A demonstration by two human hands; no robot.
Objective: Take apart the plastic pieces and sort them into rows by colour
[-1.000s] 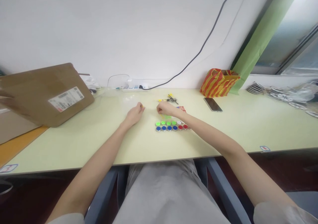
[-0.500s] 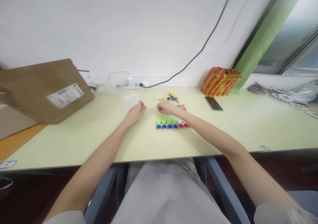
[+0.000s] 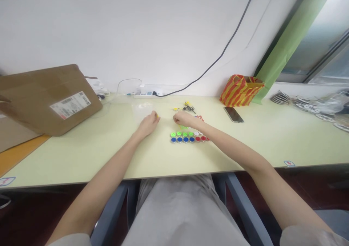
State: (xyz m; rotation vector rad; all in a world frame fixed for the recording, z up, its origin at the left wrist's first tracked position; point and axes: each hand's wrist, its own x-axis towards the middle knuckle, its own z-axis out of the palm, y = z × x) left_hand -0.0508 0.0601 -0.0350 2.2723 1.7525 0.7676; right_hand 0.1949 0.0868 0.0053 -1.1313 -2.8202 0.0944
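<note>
My left hand (image 3: pixel 149 123) is closed above the table, with a small yellow piece (image 3: pixel 157 116) showing at its fingertips. My right hand (image 3: pixel 182 118) is also closed, its fingers bent down beside the small parts; what it pinches is hidden. Just in front of it stand two rows of small round pieces: green ones (image 3: pixel 185 134) and white ones in the back row, blue ones (image 3: pixel 185 139) and red ones (image 3: pixel 197 139) in the front row. Behind the right hand lies a little heap of black and yellow parts (image 3: pixel 188 107). Thin red pieces (image 3: pixel 200 118) show partly past my right wrist.
A clear plastic bag (image 3: pixel 143 109) lies behind my left hand. At left leans a cardboard box (image 3: pixel 51 100). A power strip (image 3: pixel 147 94) sits by the wall. To the right are a phone (image 3: pixel 233 114), a striped bag (image 3: pixel 240 90) and several patterned discs (image 3: pixel 311 107).
The view has shifted very slightly. My right hand has moved a touch to the right, and the yellow piece seen below it before is less visible. My left hand stays nearly still.
</note>
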